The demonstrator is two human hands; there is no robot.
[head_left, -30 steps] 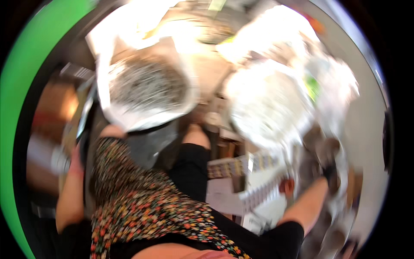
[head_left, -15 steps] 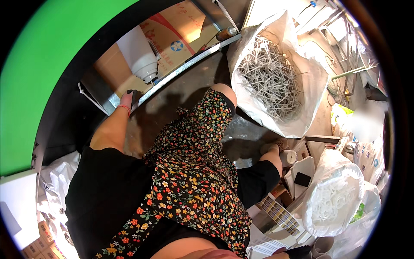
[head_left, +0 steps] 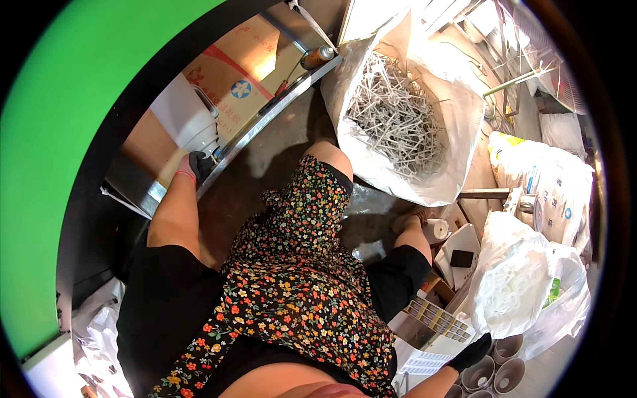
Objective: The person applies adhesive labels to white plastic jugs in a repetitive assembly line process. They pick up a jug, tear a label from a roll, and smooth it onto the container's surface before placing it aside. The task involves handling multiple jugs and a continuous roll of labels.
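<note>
My left hand point(head_left: 194, 166), in a glove with dark fingers, is at the metal rail point(head_left: 249, 127) of a low bay on the left. It lies beside the narrow neck of a white plastic jug point(head_left: 180, 114). Its fingers look bunched together, and whatever they may hold is hidden. At the lower right, my right hand point(head_left: 472, 353) wears a black glove and is just above several brown cups point(head_left: 479, 373). Its fingers merge into one dark shape, so their pose is unclear. A low carton with a gridded strip point(head_left: 438, 318) stands beside that hand.
A big white sack point(head_left: 458, 142) full of thin pale plastic pieces point(head_left: 398, 123) stands ahead. On the right are a clear bag of white rings point(head_left: 511, 285), a printed white sack point(head_left: 547, 182) and a dark phone point(head_left: 462, 259). A cardboard box point(head_left: 232, 79) and a spray can point(head_left: 317, 58) are in the bay.
My left hand has shifted along the rail to beside the jug's neck. My right hand has come further into view, over the brown cups. The whole view has shifted slightly.
</note>
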